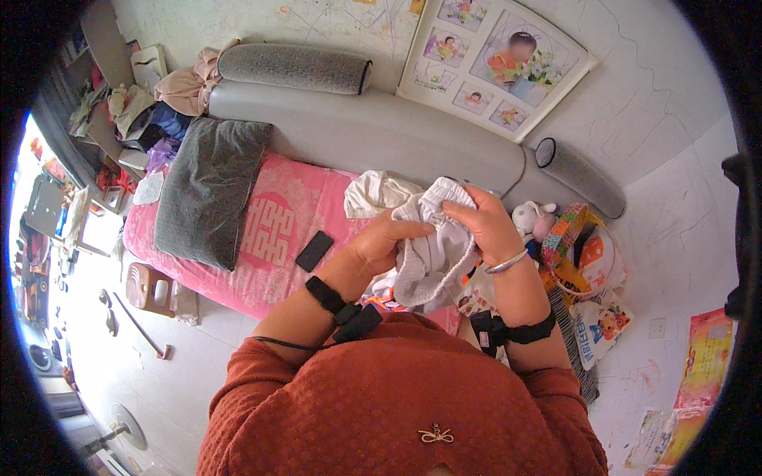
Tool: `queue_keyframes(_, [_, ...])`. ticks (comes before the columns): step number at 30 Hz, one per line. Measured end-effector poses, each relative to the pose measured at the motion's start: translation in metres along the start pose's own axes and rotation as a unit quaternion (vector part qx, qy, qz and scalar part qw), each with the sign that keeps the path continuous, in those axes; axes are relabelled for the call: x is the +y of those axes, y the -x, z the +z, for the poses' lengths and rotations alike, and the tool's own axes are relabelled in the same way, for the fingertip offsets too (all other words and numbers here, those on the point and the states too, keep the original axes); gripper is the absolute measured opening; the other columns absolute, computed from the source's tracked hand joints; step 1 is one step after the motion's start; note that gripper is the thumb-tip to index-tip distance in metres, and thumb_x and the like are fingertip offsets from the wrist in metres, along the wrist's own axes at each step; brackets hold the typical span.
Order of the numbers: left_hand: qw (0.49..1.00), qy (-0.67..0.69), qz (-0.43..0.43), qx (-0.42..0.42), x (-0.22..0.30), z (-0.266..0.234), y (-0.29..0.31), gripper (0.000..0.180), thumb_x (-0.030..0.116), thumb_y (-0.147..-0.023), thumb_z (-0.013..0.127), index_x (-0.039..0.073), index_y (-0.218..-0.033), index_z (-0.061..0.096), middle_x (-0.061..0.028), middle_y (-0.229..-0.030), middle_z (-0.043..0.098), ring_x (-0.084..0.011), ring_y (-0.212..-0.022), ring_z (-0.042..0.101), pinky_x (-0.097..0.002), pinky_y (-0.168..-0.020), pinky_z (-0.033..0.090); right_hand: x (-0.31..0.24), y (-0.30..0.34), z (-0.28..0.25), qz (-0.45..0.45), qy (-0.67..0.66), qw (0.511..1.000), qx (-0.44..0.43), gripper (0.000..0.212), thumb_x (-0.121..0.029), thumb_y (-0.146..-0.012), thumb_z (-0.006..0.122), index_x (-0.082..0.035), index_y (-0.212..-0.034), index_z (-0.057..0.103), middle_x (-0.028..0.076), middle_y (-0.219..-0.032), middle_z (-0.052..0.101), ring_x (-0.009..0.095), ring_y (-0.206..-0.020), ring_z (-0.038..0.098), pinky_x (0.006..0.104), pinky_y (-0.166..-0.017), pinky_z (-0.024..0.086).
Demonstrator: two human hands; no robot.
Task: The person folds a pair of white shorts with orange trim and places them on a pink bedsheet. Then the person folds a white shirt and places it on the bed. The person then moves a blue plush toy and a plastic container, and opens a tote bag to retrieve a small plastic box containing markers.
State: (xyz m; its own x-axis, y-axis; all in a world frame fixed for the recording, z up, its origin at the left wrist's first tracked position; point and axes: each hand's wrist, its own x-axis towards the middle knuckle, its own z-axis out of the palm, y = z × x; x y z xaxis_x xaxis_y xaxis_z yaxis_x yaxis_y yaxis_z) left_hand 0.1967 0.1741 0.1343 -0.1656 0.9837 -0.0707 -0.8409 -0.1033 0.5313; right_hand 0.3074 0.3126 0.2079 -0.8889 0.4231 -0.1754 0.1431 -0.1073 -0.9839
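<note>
A white knitted garment with ribbed edges [435,258] hangs bunched between my two hands, above the near edge of the bed. At its left side my left hand [379,244] grips the fabric, thumb lying on top. My right hand [494,228] is closed on the upper right part, close to a ribbed band, with some fingers hidden behind the cloth. Another crumpled white cloth [379,194] lies on the pink cover just beyond my left hand. A black phone [315,251] rests flat on the cover to the left.
The pink bedcover [305,186] spreads leftward under a dark grey pillow [210,193]. Behind it runs a grey backrest [381,127]. On the right stand a plush toy [533,220], a colourful basket [567,246] and a printed bag [601,329]. A brown stool [149,288] is on the floor.
</note>
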Motion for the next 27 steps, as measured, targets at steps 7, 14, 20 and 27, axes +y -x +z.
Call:
queue_keyframes(7, [1.0, -0.002, -0.004, 0.011, -0.001, -0.002, 0.0, 0.036, 0.003, -0.081, 0.064, 0.001, -0.117, 0.059, -0.0097, -0.107, 0.066, -0.0238, -0.095, 0.066, -0.0384, -0.087, 0.052, -0.001, 0.001, 0.002, 0.005, 0.016, 1.0, 0.006, 0.029, -0.012, -0.083, 0.066, 0.002, -0.108, 0.063, 0.005, -0.098, 0.066, 0.012, -0.085, 0.06, 0.0273, -0.076, 0.048])
queue_keyframes(14, [0.987, -0.004, 0.07, 0.147, 0.039, -0.006, 0.001, 0.025, 0.007, -0.085, 0.062, 0.001, -0.109, 0.061, -0.0107, -0.099, 0.067, -0.0232, -0.092, 0.065, -0.0372, -0.083, 0.053, -0.004, 0.009, -0.023, -0.034, 0.185, 0.981, -0.039, 0.034, -0.004, -0.079, 0.063, 0.003, -0.113, 0.06, 0.006, -0.101, 0.065, 0.014, -0.091, 0.061, 0.0286, -0.084, 0.048])
queue_keyframes(20, [0.957, -0.139, 0.224, 0.121, 0.091, 0.02, 0.01, 0.022, 0.001, -0.086, 0.055, 0.002, -0.107, 0.062, -0.009, -0.095, 0.065, -0.0187, -0.085, 0.063, -0.0312, -0.076, 0.05, 0.018, 0.014, -0.07, -0.096, 0.372, 0.923, 0.01, 0.042, 0.004, -0.071, 0.056, 0.002, -0.113, 0.059, 0.012, -0.105, 0.066, 0.021, -0.101, 0.062, 0.0317, -0.09, 0.047])
queue_keyframes(27, [0.755, -0.583, 0.256, 0.157, 0.119, 0.042, 0.003, 0.018, 0.006, -0.086, 0.055, 0.003, -0.1, 0.065, 0.0012, -0.085, 0.061, -0.0083, -0.08, 0.053, -0.0238, -0.072, 0.044, -0.023, 0.025, -0.107, -0.154, 0.253, 0.952, 0.07, 0.021, -0.004, -0.081, 0.054, 0.001, -0.101, 0.06, 0.006, -0.089, 0.064, 0.014, -0.083, 0.06, 0.0284, -0.075, 0.049])
